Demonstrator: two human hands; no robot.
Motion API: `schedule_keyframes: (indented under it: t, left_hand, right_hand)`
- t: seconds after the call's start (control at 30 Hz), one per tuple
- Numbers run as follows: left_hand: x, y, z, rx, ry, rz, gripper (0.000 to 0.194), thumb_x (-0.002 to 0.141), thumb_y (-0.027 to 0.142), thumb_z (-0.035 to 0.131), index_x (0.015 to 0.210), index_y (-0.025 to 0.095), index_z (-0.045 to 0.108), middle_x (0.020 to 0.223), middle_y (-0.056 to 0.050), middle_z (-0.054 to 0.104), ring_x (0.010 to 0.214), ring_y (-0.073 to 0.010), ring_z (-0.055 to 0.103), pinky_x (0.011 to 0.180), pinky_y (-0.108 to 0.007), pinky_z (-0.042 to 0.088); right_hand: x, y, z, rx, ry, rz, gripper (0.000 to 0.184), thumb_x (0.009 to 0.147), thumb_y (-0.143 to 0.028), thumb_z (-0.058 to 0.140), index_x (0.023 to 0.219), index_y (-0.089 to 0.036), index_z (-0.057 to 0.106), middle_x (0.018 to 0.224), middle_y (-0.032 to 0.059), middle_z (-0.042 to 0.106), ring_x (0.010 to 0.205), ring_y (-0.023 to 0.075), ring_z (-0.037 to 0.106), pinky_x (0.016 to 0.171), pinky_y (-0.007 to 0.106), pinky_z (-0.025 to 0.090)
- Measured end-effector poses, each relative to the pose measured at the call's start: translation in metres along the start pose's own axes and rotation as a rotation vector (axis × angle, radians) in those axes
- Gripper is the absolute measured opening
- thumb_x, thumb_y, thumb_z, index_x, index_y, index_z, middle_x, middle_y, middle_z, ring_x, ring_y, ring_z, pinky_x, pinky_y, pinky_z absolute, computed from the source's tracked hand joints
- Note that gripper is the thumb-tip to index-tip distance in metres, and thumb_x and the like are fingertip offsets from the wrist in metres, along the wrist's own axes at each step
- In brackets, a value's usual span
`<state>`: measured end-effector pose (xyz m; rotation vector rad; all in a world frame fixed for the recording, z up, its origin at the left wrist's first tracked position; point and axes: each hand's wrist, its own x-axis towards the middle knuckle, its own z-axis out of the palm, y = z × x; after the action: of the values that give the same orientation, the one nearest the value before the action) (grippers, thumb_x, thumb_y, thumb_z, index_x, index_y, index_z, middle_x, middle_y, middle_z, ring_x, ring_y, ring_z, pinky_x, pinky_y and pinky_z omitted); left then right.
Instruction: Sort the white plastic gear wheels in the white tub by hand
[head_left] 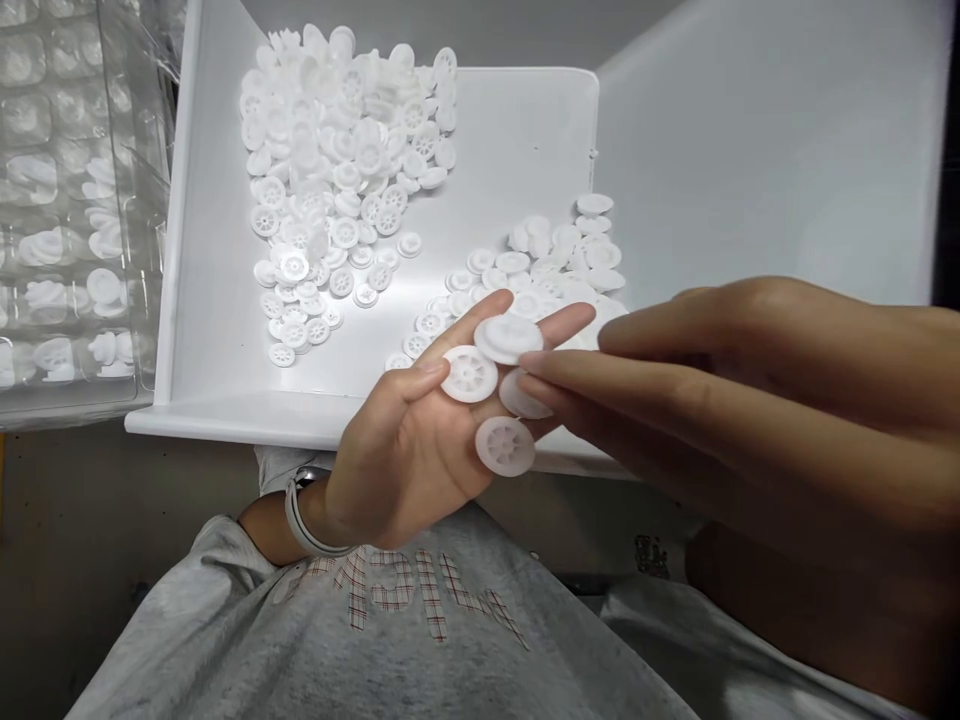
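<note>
My left hand is turned palm up over the near edge of a white tray, fingers spread. Several small white plastic wheels lie on its fingers and palm. My right hand reaches in from the right with its fingers stretched out and close together, the fingertips touching one wheel on the left hand. Whether the right fingers pinch that wheel is hard to see.
The tray holds a large heap of white wheels at the back left and a smaller group at the right. Clear plastic blister trays with parts in their pockets stand at the left. A grey shirt fills the foreground.
</note>
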<state>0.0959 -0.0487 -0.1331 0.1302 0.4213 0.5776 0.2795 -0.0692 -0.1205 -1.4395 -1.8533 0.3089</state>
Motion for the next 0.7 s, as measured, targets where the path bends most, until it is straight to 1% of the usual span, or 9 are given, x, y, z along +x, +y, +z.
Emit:
schedule_keyframes:
  t: [0.07, 0.1, 0.13, 0.2, 0.27, 0.37, 0.47, 0.57, 0.7]
  left_hand:
    - [0.0, 0.0, 0.001, -0.007, 0.01, 0.014, 0.061, 0.101, 0.033, 0.036, 0.16, 0.022, 0.027, 0.159, -0.004, 0.047, 0.152, -0.0248, 0.037, 0.13, -0.05, 0.027]
    - [0.0, 0.0, 0.001, -0.007, 0.01, 0.014, 0.061, 0.101, 0.033, 0.036, 0.16, 0.023, 0.026, 0.16, -0.004, 0.046, 0.152, -0.0253, 0.037, 0.13, -0.051, 0.028]
    - [0.0, 0.0, 0.001, -0.006, 0.008, 0.009, 0.061, 0.101, 0.033, 0.036, 0.161, 0.024, 0.026, 0.16, -0.004, 0.045, 0.152, -0.0262, 0.037, 0.129, -0.054, 0.028]
    - [-0.001, 0.0, 0.0, 0.002, 0.001, -0.001, 0.062, 0.101, 0.034, 0.035, 0.161, 0.026, 0.025, 0.162, -0.004, 0.042, 0.153, -0.0291, 0.035, 0.128, -0.059, 0.027]
    - [-0.001, 0.0, -0.001, 0.013, -0.004, -0.008, 0.062, 0.101, 0.035, 0.037, 0.161, 0.028, 0.025, 0.163, -0.003, 0.041, 0.153, -0.0313, 0.034, 0.128, -0.06, 0.026]
    - [-0.002, 0.0, -0.003, 0.022, 0.004, -0.002, 0.059, 0.1, 0.036, 0.041, 0.158, 0.03, 0.031, 0.16, 0.0, 0.045, 0.151, -0.0289, 0.037, 0.129, -0.053, 0.027]
    - [-0.002, -0.001, -0.005, 0.028, 0.004, 0.008, 0.055, 0.1, 0.035, 0.043, 0.155, 0.031, 0.038, 0.157, 0.003, 0.05, 0.153, -0.0243, 0.034, 0.131, -0.047, 0.025]
    - [-0.003, -0.001, -0.005, 0.024, 0.019, 0.005, 0.053, 0.098, 0.035, 0.046, 0.151, 0.032, 0.043, 0.154, 0.004, 0.053, 0.155, -0.0246, 0.03, 0.132, -0.048, 0.021]
    - [-0.003, 0.0, -0.003, 0.002, 0.048, 0.008, 0.05, 0.097, 0.035, 0.049, 0.147, 0.032, 0.048, 0.15, 0.004, 0.058, 0.151, -0.0268, 0.038, 0.131, -0.051, 0.021]
  right_hand:
    - [0.002, 0.002, -0.002, -0.1, -0.12, -0.246, 0.008, 0.093, -0.035, 0.07, 0.099, -0.033, 0.074, 0.081, -0.0004, 0.069, 0.058, 0.0095, 0.06, 0.043, 0.029, 0.044]
    - [0.003, 0.002, -0.003, -0.151, -0.156, -0.33, 0.01, 0.096, -0.032, 0.067, 0.104, -0.03, 0.071, 0.085, 0.0017, 0.067, 0.063, 0.0108, 0.062, 0.046, 0.029, 0.047]
    - [0.004, 0.002, -0.004, -0.193, -0.187, -0.362, 0.012, 0.097, -0.031, 0.065, 0.108, -0.028, 0.069, 0.088, 0.0031, 0.066, 0.068, 0.0121, 0.064, 0.05, 0.029, 0.051]
    - [0.004, 0.001, -0.007, -0.227, -0.228, -0.346, 0.018, 0.095, -0.034, 0.068, 0.111, -0.027, 0.065, 0.091, 0.004, 0.065, 0.076, 0.0139, 0.067, 0.054, 0.028, 0.055]
    - [0.002, -0.001, -0.008, -0.244, -0.243, -0.337, 0.021, 0.094, -0.034, 0.07, 0.112, -0.026, 0.064, 0.091, 0.004, 0.065, 0.078, 0.0132, 0.067, 0.054, 0.026, 0.054]
    - [-0.004, -0.004, -0.006, -0.258, -0.221, -0.308, 0.02, 0.094, -0.029, 0.069, 0.112, -0.023, 0.063, 0.087, 0.0034, 0.062, 0.071, 0.0109, 0.062, 0.051, 0.025, 0.052]
    - [-0.011, -0.008, 0.0, -0.241, -0.167, -0.282, 0.02, 0.094, -0.028, 0.069, 0.112, -0.022, 0.064, 0.087, 0.0035, 0.06, 0.066, 0.0099, 0.057, 0.049, 0.026, 0.049]
    - [-0.015, -0.011, 0.005, -0.235, -0.083, -0.24, 0.017, 0.094, -0.029, 0.07, 0.108, -0.022, 0.065, 0.087, 0.0043, 0.062, 0.068, 0.0112, 0.057, 0.048, 0.027, 0.047]
    - [-0.016, -0.013, 0.005, -0.22, -0.079, -0.191, 0.011, 0.096, -0.034, 0.067, 0.105, -0.027, 0.066, 0.088, 0.0036, 0.064, 0.071, 0.0132, 0.06, 0.047, 0.028, 0.049]
